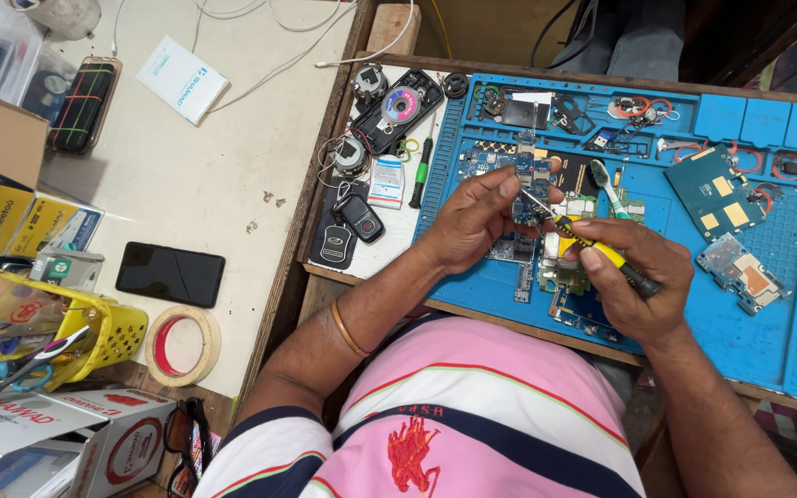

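Left hand pinching a small circuit board between thumb and fingertips, raised just above the blue mat. Right hand clenched round a yellow-and-black screwdriver, tip touching the board right at the left fingertips.

More bare boards around both hands, exact number hard to tell: a dark blue one with yellow patches beyond the right knuckles, a paler one just right of them. One toothbrush just past the right fingers. One green-handled screwdriver left of the left thumb, one small white-and-blue packet beside it. Two car key fobs near the left wrist.

Well left of both hands: one black phone, one roll of tape, one white rectangular box with blue print, yellow packets, one yellow basket with scissors, white-and-red boxes at the lower corner.
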